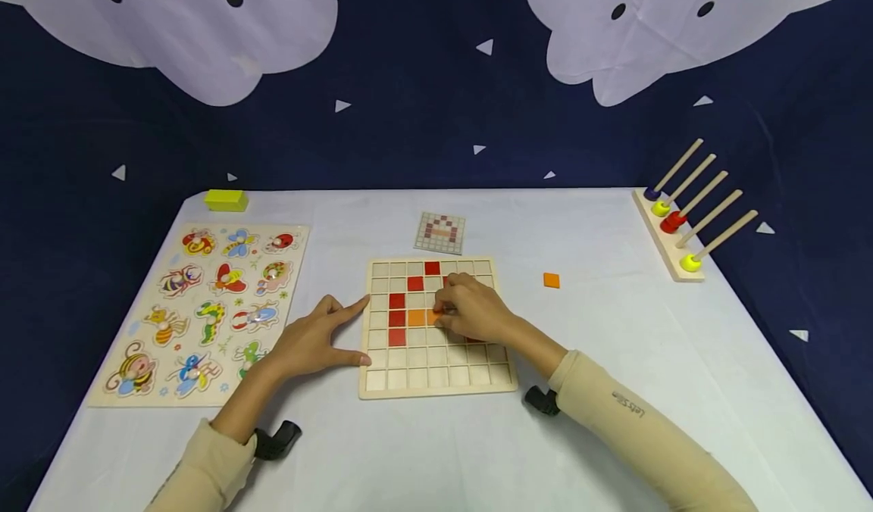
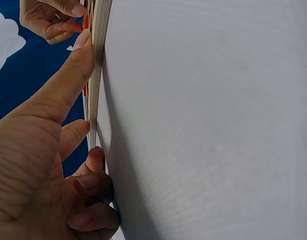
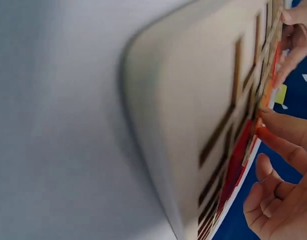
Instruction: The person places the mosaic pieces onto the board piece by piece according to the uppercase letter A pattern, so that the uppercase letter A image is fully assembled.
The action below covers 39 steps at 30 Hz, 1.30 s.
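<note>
A square wooden grid board [image 1: 436,378] lies on the white table, with red tiles [image 1: 397,318] and an orange tile [image 1: 416,318] set in its cells. My right hand [image 1: 474,311] is over the board's middle, thumb and fingertips pinching another orange tile [image 1: 433,317] at a cell beside the first. Part of the grid is hidden beneath that hand. At the board's left edge, my left hand [image 1: 310,343] rests its straight thumb and forefinger against the frame, spread apart. The left wrist view shows its remaining fingers [image 2: 96,215] bent low near the table.
A small pattern card [image 1: 439,233] lies behind the board. One loose orange tile [image 1: 551,280] is to the right. An insect puzzle board [image 1: 228,277] sits on the left, with a yellow-green block [image 1: 226,201] behind it. A peg stand [image 1: 668,235] with rings stands far right.
</note>
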Each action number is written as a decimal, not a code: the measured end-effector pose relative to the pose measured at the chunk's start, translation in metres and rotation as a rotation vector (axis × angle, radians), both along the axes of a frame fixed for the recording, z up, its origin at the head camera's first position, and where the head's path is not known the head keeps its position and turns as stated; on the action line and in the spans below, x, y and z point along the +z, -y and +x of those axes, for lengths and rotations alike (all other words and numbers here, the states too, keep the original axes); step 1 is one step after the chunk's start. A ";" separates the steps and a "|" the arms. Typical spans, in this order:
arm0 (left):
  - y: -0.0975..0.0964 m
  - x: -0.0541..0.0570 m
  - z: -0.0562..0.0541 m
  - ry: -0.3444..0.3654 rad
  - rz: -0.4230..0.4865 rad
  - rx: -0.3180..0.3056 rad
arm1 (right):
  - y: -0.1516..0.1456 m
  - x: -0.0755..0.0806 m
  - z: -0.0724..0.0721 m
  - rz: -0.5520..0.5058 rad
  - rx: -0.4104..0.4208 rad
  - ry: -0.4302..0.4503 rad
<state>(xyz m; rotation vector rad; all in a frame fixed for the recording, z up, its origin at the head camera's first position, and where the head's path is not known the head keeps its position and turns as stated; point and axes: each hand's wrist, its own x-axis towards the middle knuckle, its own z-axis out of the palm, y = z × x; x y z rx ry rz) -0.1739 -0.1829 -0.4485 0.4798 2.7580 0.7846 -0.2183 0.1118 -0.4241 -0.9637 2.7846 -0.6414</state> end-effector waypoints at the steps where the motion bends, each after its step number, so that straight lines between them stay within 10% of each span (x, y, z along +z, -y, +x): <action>1: 0.000 0.000 0.000 0.001 0.000 0.000 | -0.001 0.000 -0.001 -0.002 -0.010 0.007; 22: 0.000 -0.001 -0.002 -0.002 0.003 -0.001 | -0.168 -0.012 -0.030 0.077 -0.252 -0.172; 39: 0.000 -0.003 -0.002 0.006 0.001 0.003 | -0.185 -0.016 -0.033 0.037 -0.291 -0.133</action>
